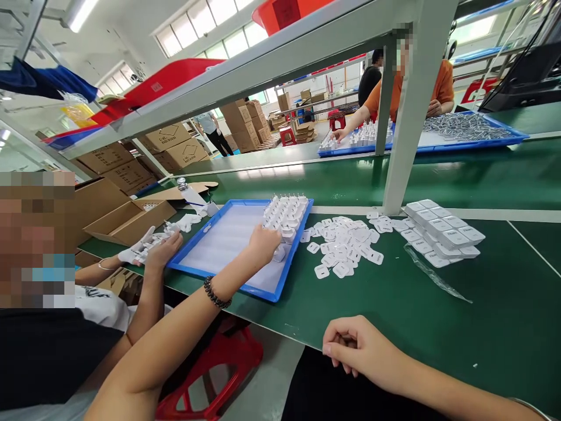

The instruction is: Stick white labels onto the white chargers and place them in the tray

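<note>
My left hand [265, 244], with a dark beaded bracelet on its wrist, reaches into a blue-rimmed tray [210, 275] with a white lining. Its fingers are closed at the near end of rows of white square pieces [287, 211], which have thin metal pins standing up. A white square piece [279, 254] shows just under the fingertips, partly hidden by them. Loosely curled at the table's front edge, my right hand [366, 351] shows nothing in its fingers. Between the tray and the right side lies a loose pile of flat white printed squares [346, 242].
Stacked blocks of white squares [445, 231] and a clear plastic strip [436, 275] lie on the right of the green table [495, 327]. A shelf post [405, 128] rises behind. At left, a co-worker's hands [160, 248] hold white pieces near an open carton [129, 222].
</note>
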A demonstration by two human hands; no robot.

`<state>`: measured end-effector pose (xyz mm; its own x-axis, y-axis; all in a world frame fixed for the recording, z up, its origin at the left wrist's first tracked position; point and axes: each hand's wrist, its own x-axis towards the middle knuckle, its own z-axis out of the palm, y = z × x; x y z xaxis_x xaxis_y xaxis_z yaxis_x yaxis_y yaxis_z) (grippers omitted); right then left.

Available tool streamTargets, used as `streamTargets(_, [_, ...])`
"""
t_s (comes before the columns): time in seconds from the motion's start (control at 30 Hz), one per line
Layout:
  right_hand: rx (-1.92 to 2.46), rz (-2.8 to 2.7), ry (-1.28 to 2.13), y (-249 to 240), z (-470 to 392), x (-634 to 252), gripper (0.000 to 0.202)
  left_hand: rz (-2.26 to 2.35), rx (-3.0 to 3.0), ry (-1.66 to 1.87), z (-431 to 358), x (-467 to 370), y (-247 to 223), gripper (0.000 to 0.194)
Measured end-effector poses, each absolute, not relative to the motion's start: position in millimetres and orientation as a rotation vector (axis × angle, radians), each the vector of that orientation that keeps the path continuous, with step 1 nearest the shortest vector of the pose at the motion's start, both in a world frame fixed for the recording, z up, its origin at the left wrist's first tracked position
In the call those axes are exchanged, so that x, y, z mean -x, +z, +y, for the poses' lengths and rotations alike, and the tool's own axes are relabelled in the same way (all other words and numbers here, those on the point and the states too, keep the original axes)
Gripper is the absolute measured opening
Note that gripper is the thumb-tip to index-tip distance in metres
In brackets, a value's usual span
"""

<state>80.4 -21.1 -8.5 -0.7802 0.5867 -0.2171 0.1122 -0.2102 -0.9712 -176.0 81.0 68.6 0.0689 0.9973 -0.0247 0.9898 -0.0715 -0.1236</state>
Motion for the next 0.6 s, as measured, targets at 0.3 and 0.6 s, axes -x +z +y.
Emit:
streamTargets(0.3, [0.856,-1.690,2.084,-5,-19,-80,0.012,-2.203,2.259,0.096,70,186,98,0.036])
streamTargets(0.6, [0.833,-1.704,2.065,-12,-17,-75,0.010,-2.689,2.125,-0.509,50,224,46,0.075])
